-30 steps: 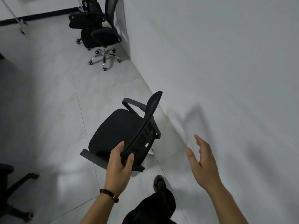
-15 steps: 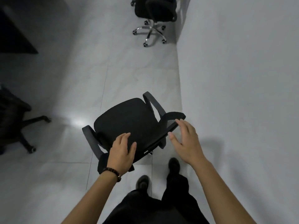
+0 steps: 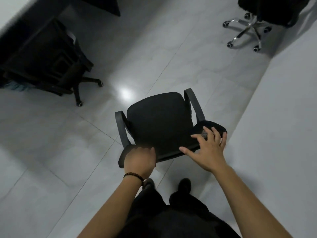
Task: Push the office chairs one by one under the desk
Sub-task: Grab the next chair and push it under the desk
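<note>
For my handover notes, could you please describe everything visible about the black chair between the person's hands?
The black office chair stands upright on the pale tiled floor near a white wall, seen from above and behind. It has a padded seat, two curved armrests and a mesh backrest; its base is hidden. The left hand grips the backrest's top edge; the right hand rests with spread fingers on its other end.

One head cam only, wide-angle, aimed steeply down & fwd over the person's legs [image 3: 171, 217]. Close on the black chair [image 3: 159, 117] at frame centre; floor [image 3: 51, 160] fills most, wall [image 3: 283, 134] at right.
</note>
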A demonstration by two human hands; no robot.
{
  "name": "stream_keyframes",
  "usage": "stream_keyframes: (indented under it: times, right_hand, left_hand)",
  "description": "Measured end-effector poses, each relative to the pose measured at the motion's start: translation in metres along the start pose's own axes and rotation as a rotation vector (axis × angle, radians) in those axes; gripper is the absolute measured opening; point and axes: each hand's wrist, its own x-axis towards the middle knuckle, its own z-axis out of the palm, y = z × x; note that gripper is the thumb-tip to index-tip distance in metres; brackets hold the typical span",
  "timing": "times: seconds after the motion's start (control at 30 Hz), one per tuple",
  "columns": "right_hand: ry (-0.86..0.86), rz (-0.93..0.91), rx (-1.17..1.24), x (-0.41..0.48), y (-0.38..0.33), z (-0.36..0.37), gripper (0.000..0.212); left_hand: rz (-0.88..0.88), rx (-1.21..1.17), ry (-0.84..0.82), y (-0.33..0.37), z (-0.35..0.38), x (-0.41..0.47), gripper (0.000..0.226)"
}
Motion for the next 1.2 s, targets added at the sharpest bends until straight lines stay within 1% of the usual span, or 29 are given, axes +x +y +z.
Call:
stream_keyframes:
  times: [0.13,0.27,0.47,0.57,0.63,0.8,0.93,1.07,1.13,1.2]
  right_hand:
    - [-0.009,-0.038,-0.004,0.061,0.009,-0.031,0.091]
    - [0.02,-0.053,-0.006,0.128,0.004,-0.06,0.088]
    - [0.032,-0.059,-0.033,0.254,-0.006,-0.117,0.093]
    - [-0.01,-0.048,-0.063,0.309,-0.02,-0.142,0.095]
    - [-0.01,-0.043,-0.054,0.345,-0.034,-0.159,0.093]
    - [-0.026,-0.092,-0.075,0.429,-0.066,-0.195,0.091]
    - [-0.015,-0.169,-0.087,0.509,-0.086,-0.23,0.094]
    - [-0.006,-0.277,-0.112,0.603,-0.118,-0.265,0.09]
    - [-0.026,-0.325,-0.128,0.649,-0.142,-0.283,0.089]
    - [-0.068,-0.362,-0.162,0.691,-0.167,-0.301,0.091]
  left_hand:
    - [0.0,-0.01,0.05,0.023,-0.019,0.062,0.056]
    - [-0.01,-0.005,0.101,0.037,-0.042,0.132,0.053]
    - [-0.022,-0.037,0.142,0.064,-0.079,0.244,0.051]
    - [-0.019,-0.05,0.127,0.067,-0.104,0.298,0.052]
    - [-0.017,-0.052,0.127,0.066,-0.124,0.335,0.052]
    - [-0.053,-0.04,0.142,0.061,-0.16,0.417,0.051]
    - [-0.124,-0.058,0.154,0.067,-0.188,0.479,0.051]
    - [-0.225,-0.085,0.203,0.068,-0.221,0.55,0.053]
    - [-0.324,-0.047,0.249,0.067,-0.239,0.582,0.055]
    - [-0.476,0.002,0.267,0.066,-0.257,0.61,0.057]
